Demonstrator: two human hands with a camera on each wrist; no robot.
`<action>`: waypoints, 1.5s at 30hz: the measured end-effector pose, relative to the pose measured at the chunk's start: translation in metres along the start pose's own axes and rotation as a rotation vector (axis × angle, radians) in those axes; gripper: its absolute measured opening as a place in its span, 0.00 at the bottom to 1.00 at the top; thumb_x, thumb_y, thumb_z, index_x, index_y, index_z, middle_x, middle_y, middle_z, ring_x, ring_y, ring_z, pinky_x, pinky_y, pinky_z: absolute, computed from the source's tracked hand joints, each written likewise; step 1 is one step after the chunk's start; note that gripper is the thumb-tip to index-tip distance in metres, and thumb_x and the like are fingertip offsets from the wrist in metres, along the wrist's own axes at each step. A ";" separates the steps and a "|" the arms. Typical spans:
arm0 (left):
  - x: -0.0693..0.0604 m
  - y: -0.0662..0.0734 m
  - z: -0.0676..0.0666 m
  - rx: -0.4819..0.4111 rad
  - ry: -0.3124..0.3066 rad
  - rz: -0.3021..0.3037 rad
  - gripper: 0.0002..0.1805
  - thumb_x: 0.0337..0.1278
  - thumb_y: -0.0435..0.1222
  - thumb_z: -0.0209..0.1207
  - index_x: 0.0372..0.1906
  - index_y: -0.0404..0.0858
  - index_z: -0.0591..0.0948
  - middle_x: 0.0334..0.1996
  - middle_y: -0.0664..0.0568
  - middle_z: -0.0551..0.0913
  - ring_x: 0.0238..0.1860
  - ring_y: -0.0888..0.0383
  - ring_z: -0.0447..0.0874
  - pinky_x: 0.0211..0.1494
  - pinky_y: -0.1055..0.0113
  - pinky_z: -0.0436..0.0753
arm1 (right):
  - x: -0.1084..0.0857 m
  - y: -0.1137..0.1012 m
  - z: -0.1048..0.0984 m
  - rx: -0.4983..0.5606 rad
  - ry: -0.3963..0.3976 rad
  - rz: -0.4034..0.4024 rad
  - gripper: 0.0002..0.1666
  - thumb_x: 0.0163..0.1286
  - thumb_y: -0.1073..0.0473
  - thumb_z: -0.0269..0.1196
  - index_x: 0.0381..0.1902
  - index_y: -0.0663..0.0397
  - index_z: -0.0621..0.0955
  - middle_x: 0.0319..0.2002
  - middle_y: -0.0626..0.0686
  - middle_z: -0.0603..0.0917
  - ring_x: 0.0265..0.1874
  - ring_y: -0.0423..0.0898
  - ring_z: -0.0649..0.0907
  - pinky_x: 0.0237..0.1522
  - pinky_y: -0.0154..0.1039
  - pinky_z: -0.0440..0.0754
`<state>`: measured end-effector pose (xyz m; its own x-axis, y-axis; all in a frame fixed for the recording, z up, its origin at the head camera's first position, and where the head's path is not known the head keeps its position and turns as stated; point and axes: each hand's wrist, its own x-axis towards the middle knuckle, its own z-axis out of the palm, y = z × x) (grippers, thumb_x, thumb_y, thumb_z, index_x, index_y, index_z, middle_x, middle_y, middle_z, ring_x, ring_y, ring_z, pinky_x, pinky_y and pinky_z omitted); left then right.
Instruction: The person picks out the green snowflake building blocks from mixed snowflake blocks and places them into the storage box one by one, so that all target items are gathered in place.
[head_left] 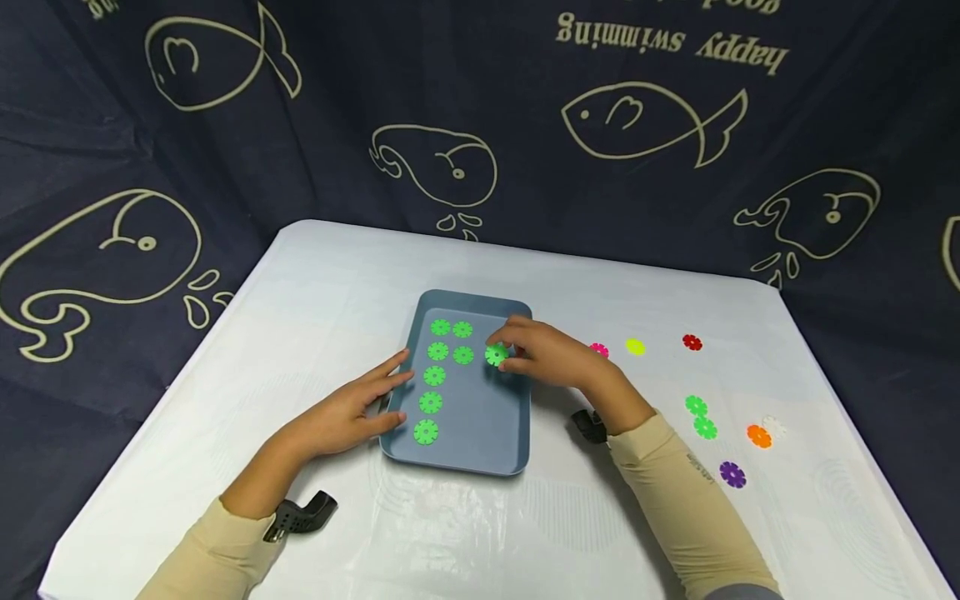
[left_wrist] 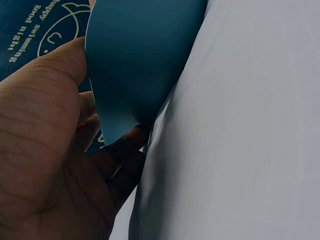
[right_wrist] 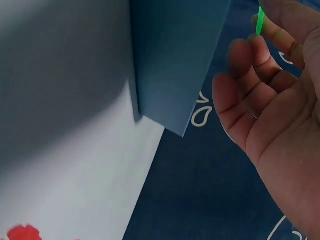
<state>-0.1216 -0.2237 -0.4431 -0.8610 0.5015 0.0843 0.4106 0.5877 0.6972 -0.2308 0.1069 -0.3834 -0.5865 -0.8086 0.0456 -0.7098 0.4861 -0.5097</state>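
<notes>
A grey-blue tray [head_left: 495, 433] lies on the white table. In it, green notched discs [head_left: 434, 376] form a long left column and a short second column of two. My right hand [head_left: 551, 354] is over the tray's right side and pinches another green disc [head_left: 497, 355] between thumb and fingers. The right wrist view shows that disc [right_wrist: 260, 21] edge-on, above the tray's rim. With its fingers spread, my left hand [head_left: 345, 412] touches the tray's left edge. In the left wrist view, fingers [left_wrist: 120, 150] rest against the tray's outer wall [left_wrist: 140, 60].
Right of the tray lie loose discs: pink [head_left: 598, 350], yellow [head_left: 635, 347], red [head_left: 692, 342], two green [head_left: 705, 427], orange [head_left: 759, 436], white [head_left: 776, 427] and purple [head_left: 733, 475]. A dark cloth [head_left: 525, 225] with fish and whale drawings hangs behind the table.
</notes>
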 end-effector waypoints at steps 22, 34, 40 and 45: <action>0.000 -0.001 0.000 -0.016 -0.004 0.000 0.37 0.67 0.48 0.61 0.75 0.38 0.65 0.80 0.52 0.48 0.77 0.49 0.49 0.71 0.45 0.61 | 0.021 -0.007 0.034 0.040 -0.042 -0.056 0.20 0.68 0.59 0.68 0.57 0.56 0.82 0.41 0.47 0.77 0.37 0.45 0.77 0.42 0.36 0.76; 0.000 0.000 -0.001 -0.011 -0.005 0.000 0.37 0.68 0.49 0.61 0.75 0.38 0.65 0.80 0.52 0.48 0.77 0.49 0.49 0.71 0.45 0.61 | 0.028 -0.006 0.046 -0.015 -0.063 -0.079 0.18 0.68 0.56 0.68 0.55 0.53 0.83 0.38 0.47 0.77 0.35 0.41 0.75 0.41 0.36 0.75; 0.000 0.000 0.000 -0.008 -0.005 0.006 0.37 0.68 0.49 0.61 0.75 0.37 0.65 0.80 0.52 0.48 0.77 0.49 0.50 0.71 0.45 0.61 | 0.027 -0.006 0.050 -0.090 -0.088 -0.052 0.19 0.69 0.54 0.68 0.56 0.50 0.83 0.38 0.45 0.78 0.35 0.40 0.76 0.41 0.36 0.76; 0.000 -0.001 0.000 -0.007 -0.005 0.010 0.37 0.68 0.49 0.60 0.75 0.37 0.65 0.80 0.53 0.47 0.76 0.49 0.50 0.71 0.45 0.62 | 0.025 -0.006 0.052 -0.138 -0.080 -0.040 0.19 0.69 0.53 0.67 0.57 0.48 0.83 0.40 0.44 0.78 0.35 0.39 0.76 0.40 0.36 0.76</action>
<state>-0.1219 -0.2242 -0.4438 -0.8555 0.5103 0.0881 0.4169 0.5778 0.7016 -0.2210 0.0660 -0.4240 -0.5274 -0.8496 -0.0080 -0.7822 0.4892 -0.3857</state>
